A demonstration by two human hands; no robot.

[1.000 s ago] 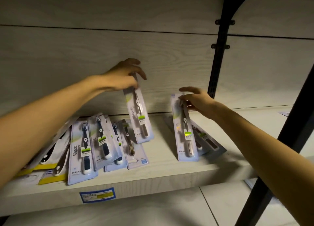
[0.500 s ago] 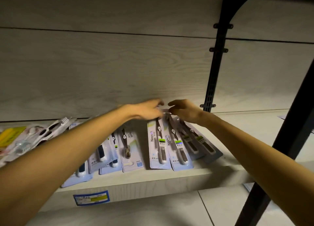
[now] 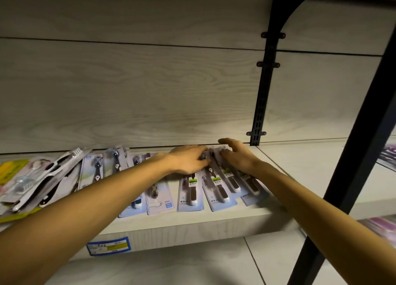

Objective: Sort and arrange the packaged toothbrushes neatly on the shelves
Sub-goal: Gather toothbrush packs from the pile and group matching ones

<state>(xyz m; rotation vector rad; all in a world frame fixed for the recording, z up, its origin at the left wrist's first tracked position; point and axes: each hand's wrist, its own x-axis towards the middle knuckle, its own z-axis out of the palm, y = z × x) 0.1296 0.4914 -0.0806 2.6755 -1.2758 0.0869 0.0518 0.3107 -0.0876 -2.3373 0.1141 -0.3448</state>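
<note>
Left hand: the left hand (image 3: 188, 159) lies palm down on the top ends of the fanned toothbrush packs (image 3: 216, 184), fingers extended toward the right hand and lying flat; whether any fingertip curls under a card edge cannot be told.
Right hand: the right hand (image 3: 235, 156) rests on the same top ends, just beside the left hand, fingers spread and slightly bent, the index finger raised clear of the cards.
Fanned toothbrush packs: four blue-white blister cards, overlapping, handles pointing toward the shelf front; they lie flat on the shelf (image 3: 192, 224) under both hands, near the back panel (image 3: 128, 92).
Left packs: a second group of blue-white packs (image 3: 150, 190) lies to the left, partly hidden by the left forearm.
Loose pile: further left, a tilted pile of mixed packs (image 3: 42, 177), one showing a white brush head, plus yellow cards at the edge.
Shelf front: a blue-bordered price label (image 3: 108, 245) is fixed to the shelf's front face.
Frame: a black slotted upright (image 3: 264, 92) stands at the back panel; a black diagonal strut (image 3: 351, 156) crosses the right foreground.
Right margin: purple packs (image 3: 387, 156), blurred, lie on the neighbouring shelf.
</note>
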